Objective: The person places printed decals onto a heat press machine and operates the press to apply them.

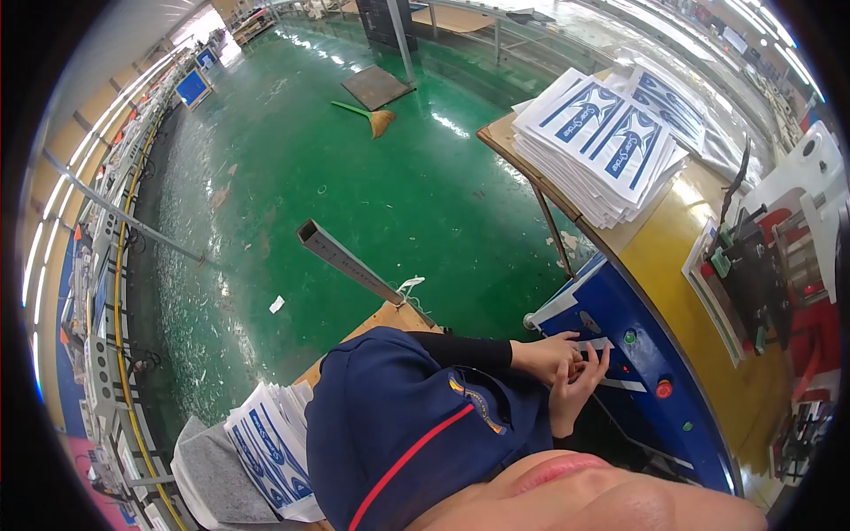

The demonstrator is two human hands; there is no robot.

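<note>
My two hands meet in front of the blue control panel [651,367] of a machine. My left hand [542,357], in a black sleeve, has its fingers curled in against my right hand, with the index finger partly stretched. Anything pinched there is too small to make out. My right hand [580,389] is palm inward with its fingers spread, touching the left fingertips. Right beside the fingers, the panel carries a green button [629,337] and a red button [664,388].
Stacked white printed sheets [598,150] lie on the yellow machine table [660,283]. More printed sheets [270,447] and grey cloth [217,469] are at my other side. A square metal post [350,261] rises close by. A broom [379,122] lies on the green floor [257,186].
</note>
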